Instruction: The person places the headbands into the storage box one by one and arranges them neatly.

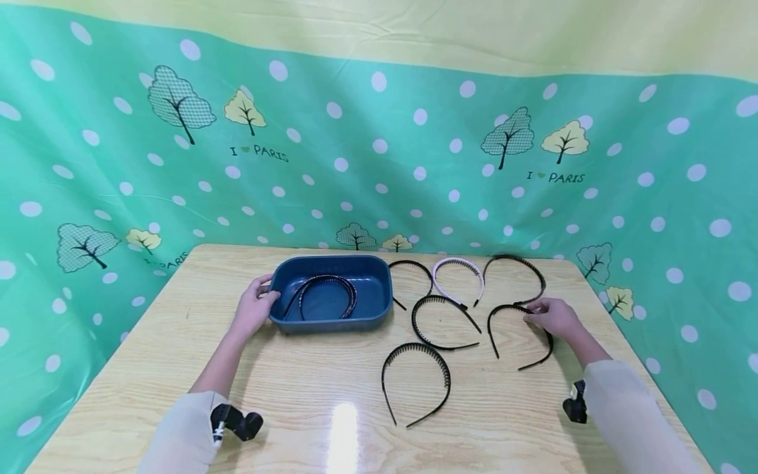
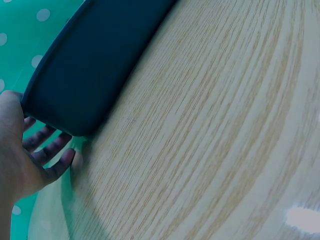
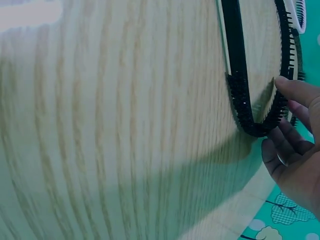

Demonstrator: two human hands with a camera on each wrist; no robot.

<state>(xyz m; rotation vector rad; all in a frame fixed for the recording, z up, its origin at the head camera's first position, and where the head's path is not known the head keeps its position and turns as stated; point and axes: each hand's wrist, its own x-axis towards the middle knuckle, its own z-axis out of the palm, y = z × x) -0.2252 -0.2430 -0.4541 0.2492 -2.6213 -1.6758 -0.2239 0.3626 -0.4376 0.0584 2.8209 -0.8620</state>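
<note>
At the left end of the blue plastic basin (image 1: 331,324), my left hand (image 1: 256,304) holds the rim, its thumb at the edge and its other fingers along the outside wall. Dark headbands (image 1: 353,296) lie inside the basin. On the table's right side, my right hand (image 1: 555,317) pinches the top of a black toothed headband (image 1: 491,327) between thumb and fingers. That headband's two ends point towards me. In the right wrist view, the thumb (image 3: 287,86) is on its inner toothed side and the other fingers are outside.
Several other headbands are spread over the wooden table (image 1: 308,408): a pale pink one (image 1: 435,275) at the back, a black one (image 1: 541,276) behind my right hand, another (image 1: 437,298) mid-table and one (image 1: 416,345) nearer me. A green dotted curtain (image 1: 379,184) hangs behind.
</note>
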